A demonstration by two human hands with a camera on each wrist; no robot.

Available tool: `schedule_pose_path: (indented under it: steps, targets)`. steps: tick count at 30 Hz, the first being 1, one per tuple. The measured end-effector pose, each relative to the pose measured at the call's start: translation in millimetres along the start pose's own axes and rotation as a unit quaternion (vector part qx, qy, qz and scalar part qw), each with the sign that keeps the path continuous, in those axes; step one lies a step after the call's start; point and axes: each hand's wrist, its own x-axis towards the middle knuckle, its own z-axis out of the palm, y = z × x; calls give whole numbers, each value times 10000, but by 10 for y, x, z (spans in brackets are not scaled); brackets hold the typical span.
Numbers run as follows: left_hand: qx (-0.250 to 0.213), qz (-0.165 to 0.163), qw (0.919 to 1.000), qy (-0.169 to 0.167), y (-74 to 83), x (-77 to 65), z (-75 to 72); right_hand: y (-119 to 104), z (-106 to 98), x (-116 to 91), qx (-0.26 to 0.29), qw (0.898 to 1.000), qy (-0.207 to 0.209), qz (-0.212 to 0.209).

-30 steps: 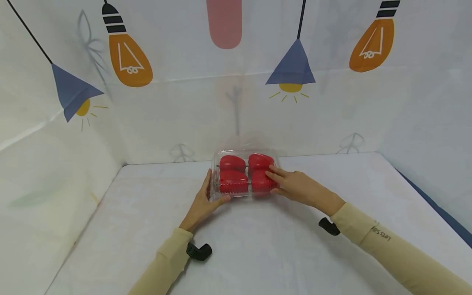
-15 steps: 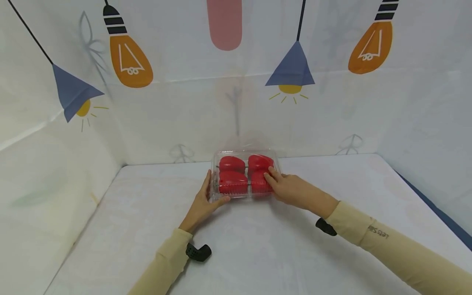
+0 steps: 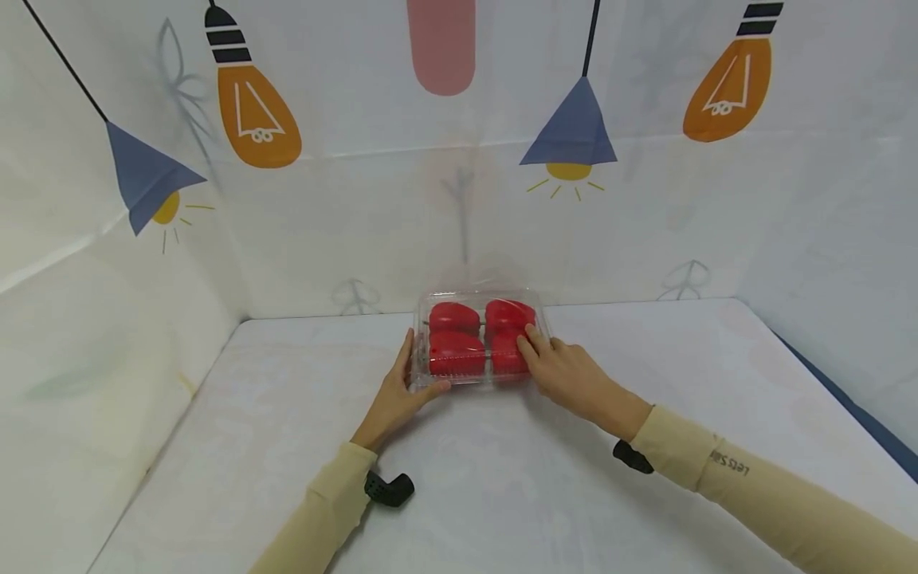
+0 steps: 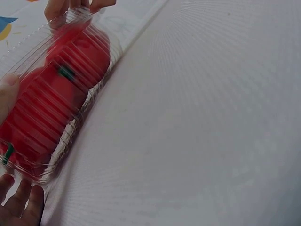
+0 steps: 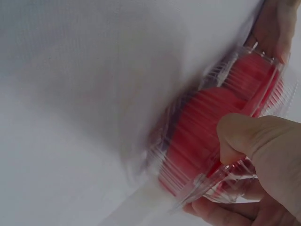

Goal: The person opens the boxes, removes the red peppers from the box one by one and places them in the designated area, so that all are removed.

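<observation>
A clear plastic clamshell box (image 3: 473,298) lies near the back of the white table, its lid down over several glossy red fruit-shaped pieces (image 3: 457,353) with green stems. My left hand (image 3: 390,404) holds the box's left end, fingers along its side and thumb at the front corner. At the other end, my right hand (image 3: 574,381) pinches the rim. The right wrist view puts that thumb (image 5: 235,136) on the ribbed plastic above and the fingers below the edge. The thumb covers part of a red piece in that view.
The white tabletop (image 3: 488,494) stretches in front of and beside the box. Behind it stands a white fabric backdrop (image 3: 344,215) printed with lamps and orange bulbs, close to the box's back edge. Black wrist cameras (image 3: 390,489) hang at both cuffs.
My right hand has gone from lying with spread fingers on the box's right side to pinching its rim, wrist drawn slightly left and down. Left hand and box keep their place.
</observation>
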Motion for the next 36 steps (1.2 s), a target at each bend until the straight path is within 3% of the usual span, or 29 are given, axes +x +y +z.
schedule_pose_path:
  steps: [15, 23, 24, 26, 30, 33, 36]
  targets:
    - [22, -42, 10000, 4, 3, -6, 11, -22, 57, -33, 78, 9991, 306, 280]
    - [-30, -48, 10000, 17, 8, 7, 9, -19, 35, -25, 94, 9990, 239, 365]
    - [-52, -45, 10000, -12, 67, -12, -5, -16, 29, -23, 126, 9990, 227, 375]
    - [-145, 39, 9999, -72, 135, -36, -27, -4, 24, -19, 262, 9986, 190, 419]
    - [-550, 600, 9966, -139, 144, -46, -41, 39, 30, -37, 727, 9950, 302, 613]
    - [-895, 932, 9916, -70, 19, -12, -28, 67, 52, -67, 1026, 9901, 586, 752]
    - [-1140, 838, 9899, 2, -5, -14, -41, 87, 81, -92, 1194, 9862, 820, 805]
